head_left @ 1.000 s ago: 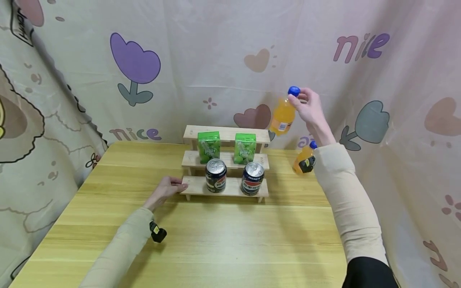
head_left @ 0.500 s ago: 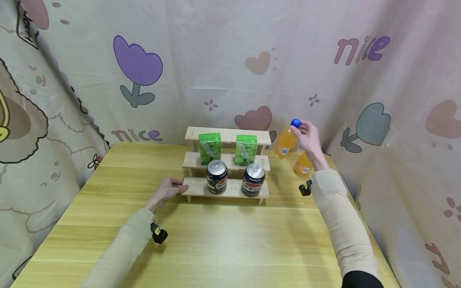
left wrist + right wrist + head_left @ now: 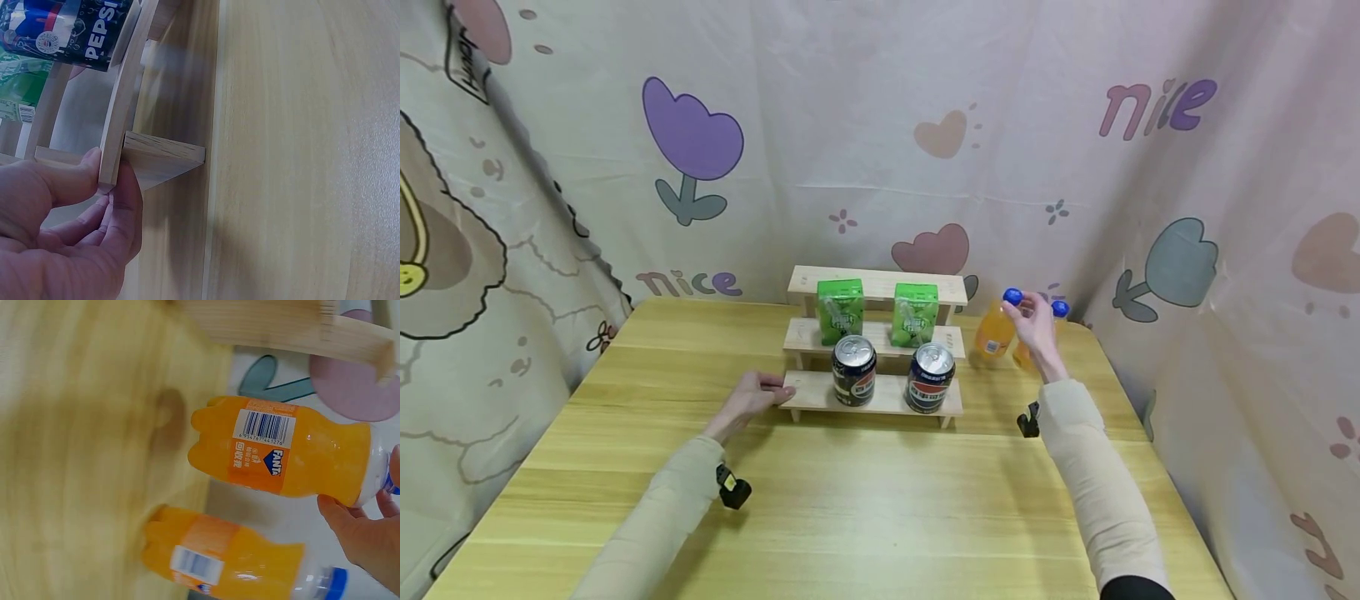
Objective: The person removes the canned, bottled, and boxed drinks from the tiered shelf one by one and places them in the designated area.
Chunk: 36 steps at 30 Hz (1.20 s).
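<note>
My left hand point(image 3: 752, 396) pinches the left end of the bottom board of a three-tier wooden shelf point(image 3: 811, 390), thumb above and fingers beneath in the left wrist view. Two dark Pepsi cans point(image 3: 853, 375) stand on that board. Two green drink cartons point(image 3: 914, 317) stand on the middle tier. To the right of the shelf, my right hand point(image 3: 1037, 327) grips an orange Fanta bottle point(image 3: 262, 447) near its blue cap; the bottle hangs close over the table, base down. Partly behind this hand, a second orange bottle point(image 3: 225, 550) stands on the table.
The light wooden table point(image 3: 880, 508) spreads in front of the shelf. A patterned curtain point(image 3: 820, 108) hangs behind the table and along both sides. The bare top tier point(image 3: 880, 281) of the shelf is just in front of the curtain.
My right hand has lowered the orange bottle from up beside the top tier to close over the table, left of the second bottle. My left hand has stayed on the shelf.
</note>
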Tool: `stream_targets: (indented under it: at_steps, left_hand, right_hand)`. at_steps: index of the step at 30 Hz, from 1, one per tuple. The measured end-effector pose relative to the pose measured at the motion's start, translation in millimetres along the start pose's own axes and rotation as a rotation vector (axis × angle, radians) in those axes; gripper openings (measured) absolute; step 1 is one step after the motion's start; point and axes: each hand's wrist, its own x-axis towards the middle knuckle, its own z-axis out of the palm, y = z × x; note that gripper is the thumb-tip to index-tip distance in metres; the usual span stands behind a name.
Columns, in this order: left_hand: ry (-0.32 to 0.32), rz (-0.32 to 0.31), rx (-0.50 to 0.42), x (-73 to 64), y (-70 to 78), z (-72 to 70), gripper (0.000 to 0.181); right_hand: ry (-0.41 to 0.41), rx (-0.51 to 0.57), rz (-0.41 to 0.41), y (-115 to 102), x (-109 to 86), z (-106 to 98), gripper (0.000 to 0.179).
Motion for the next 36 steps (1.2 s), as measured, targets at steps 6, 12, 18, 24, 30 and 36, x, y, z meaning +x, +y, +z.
stream_targets:
  at_steps: [6,12,18,24,30,36]
  left_hand:
    - [-0.004,0.004,-0.001,1.2,0.0,1.1,0.047]
    - [-0.005,-0.008,-0.01,0.1,2.5,2.1,0.048]
    - [-0.029,0.043,-0.05,-0.6,2.2,-1.9,0.055]
    - [-0.011,0.014,-0.019,0.1,2.7,-0.3,0.053]
    - [-0.001,-0.018,0.02,-0.4,2.8,0.4,0.051]
    - [0.006,-0.019,0.014,0.9,1.1,0.9,0.049]
  right_hand:
    - [0.013,-0.016,0.012,13.2,-0.1,3.1,0.054]
    - [0.012,-0.01,0.024,18.5,0.9,3.3,0.051]
    - [-0.005,-0.024,0.031,19.7,4.2,3.3,0.053]
    - [0.005,-0.083,-0.054,5.2,-0.1,4.2,0.065]
    - [-0.155,-0.03,-0.261,-27.4,-15.5,16.1,0.067]
    - [-0.468,0.093,-0.338,-56.6,-23.0,32.9,0.065]
